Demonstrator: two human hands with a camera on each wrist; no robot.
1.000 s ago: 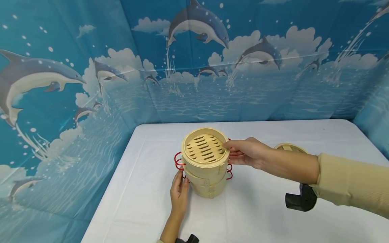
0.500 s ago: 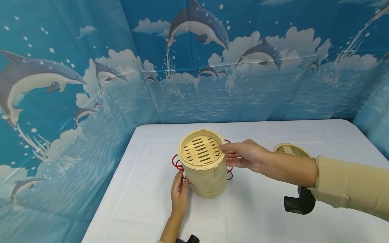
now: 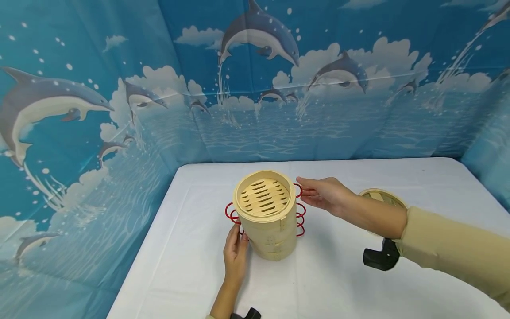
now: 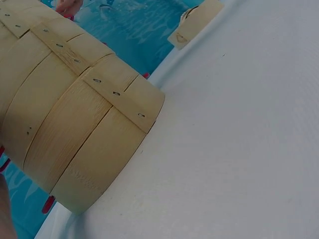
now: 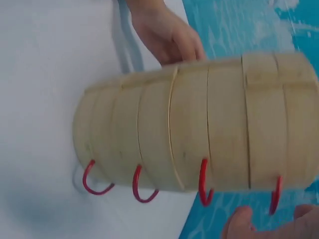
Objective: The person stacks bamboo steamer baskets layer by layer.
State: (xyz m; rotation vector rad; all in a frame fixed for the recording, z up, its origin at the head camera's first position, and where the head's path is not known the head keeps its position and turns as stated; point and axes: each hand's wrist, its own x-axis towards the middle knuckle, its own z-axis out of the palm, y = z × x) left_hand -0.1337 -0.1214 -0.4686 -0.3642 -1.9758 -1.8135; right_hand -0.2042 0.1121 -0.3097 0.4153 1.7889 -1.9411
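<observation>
A stack of several bamboo steamer baskets (image 3: 271, 230) stands upright on the white-covered table, with red loop handles on both sides. Its top basket (image 3: 264, 197) shows a slatted floor with slots. My left hand (image 3: 235, 254) rests against the stack's lower left side, beside the red handles there; the right wrist view shows that hand (image 5: 172, 37) behind the stack. On the other side, my right hand (image 3: 324, 192) is just beside the top basket's red handle (image 3: 298, 190). Its thumb and fingers are apart, and in the right wrist view they lie just below that handle (image 5: 275, 195).
A round bamboo lid (image 3: 384, 195) lies on the table (image 3: 338, 283) to the right, partly behind my right forearm. A blue curtain printed with dolphins (image 3: 259, 133) rises behind and left of the table. Black camera mounts (image 3: 382, 256) are on my wrists.
The top basket shifted slightly left and settled in line with the stack. My right hand then let go of its rim and moved out to the right. My left hand stayed put.
</observation>
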